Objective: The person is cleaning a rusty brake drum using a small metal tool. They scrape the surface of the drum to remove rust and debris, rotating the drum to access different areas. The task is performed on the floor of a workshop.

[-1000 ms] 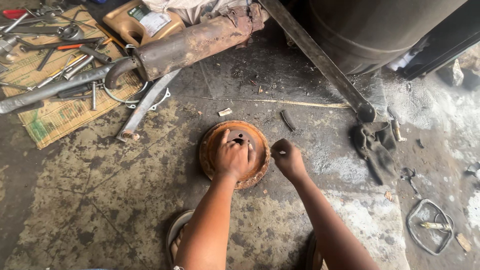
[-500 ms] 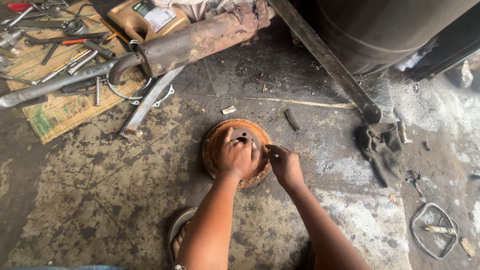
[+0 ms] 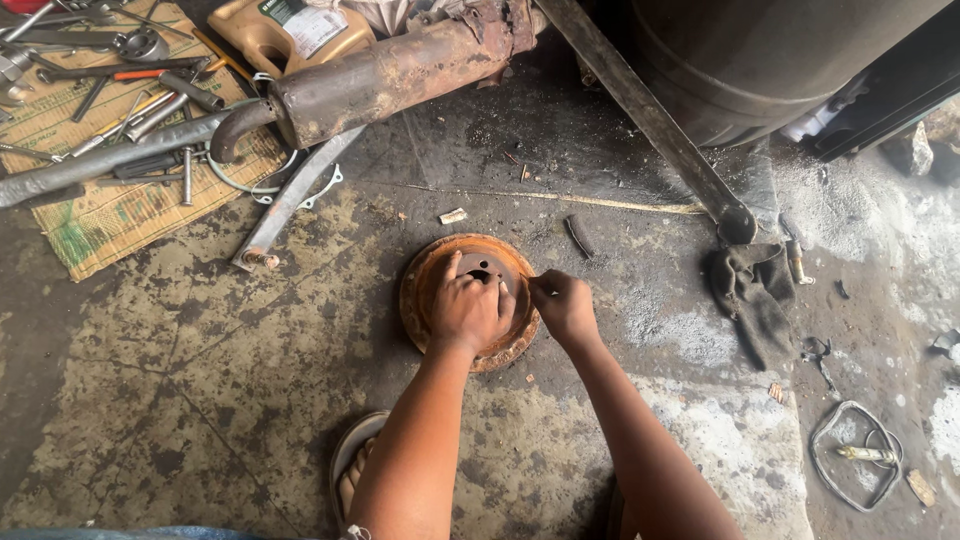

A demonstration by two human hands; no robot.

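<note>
Left hand (image 3: 468, 308) presses flat, open on the rusty disc (image 3: 425, 290); right hand (image 3: 565, 308) beside it pinches the rim. Looks heavy, stiff, gritty.

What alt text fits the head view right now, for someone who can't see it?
Left hand presses flat on a rusty round brake drum lying on the stained concrete floor, while the right hand pinches at its right rim. A rusty exhaust pipe and tools on a woven mat lie beyond.
</note>
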